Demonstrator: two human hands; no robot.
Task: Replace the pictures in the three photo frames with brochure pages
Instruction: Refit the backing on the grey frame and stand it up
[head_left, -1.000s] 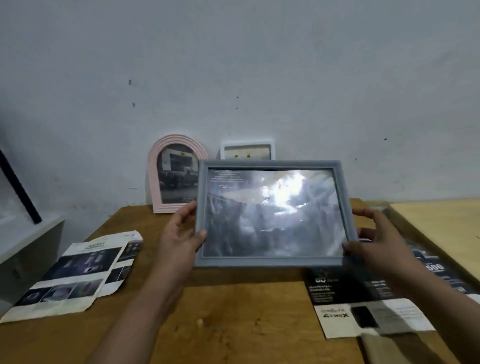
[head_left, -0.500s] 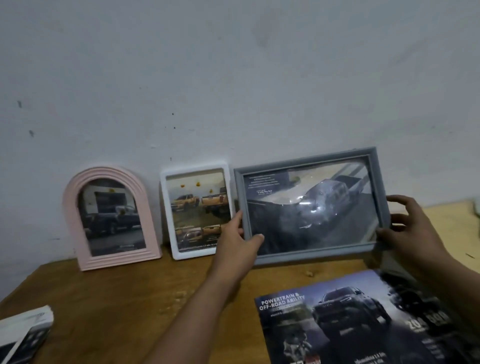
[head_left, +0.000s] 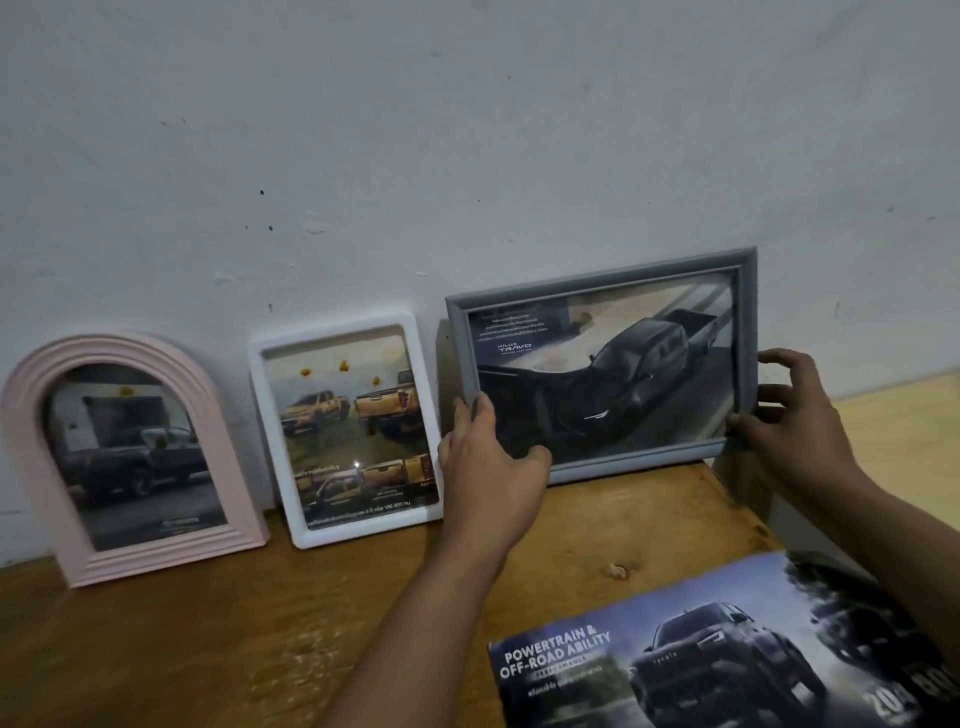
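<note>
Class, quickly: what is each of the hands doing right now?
Left hand: grips the grey frame at its lower left corner.
Right hand: grips the same frame's right edge.

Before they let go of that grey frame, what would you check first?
1. Grey frame bottom edge on the table: ok.
2. Top leaning against the wall: cannot tell.
3. Left hand and right hand both hold it: ok.
4. Brochure page showing behind the glass: ok.
5. Gap from the white frame: ok, apart.
6. Right end near the table's edge: not ok, little margin.
</note>
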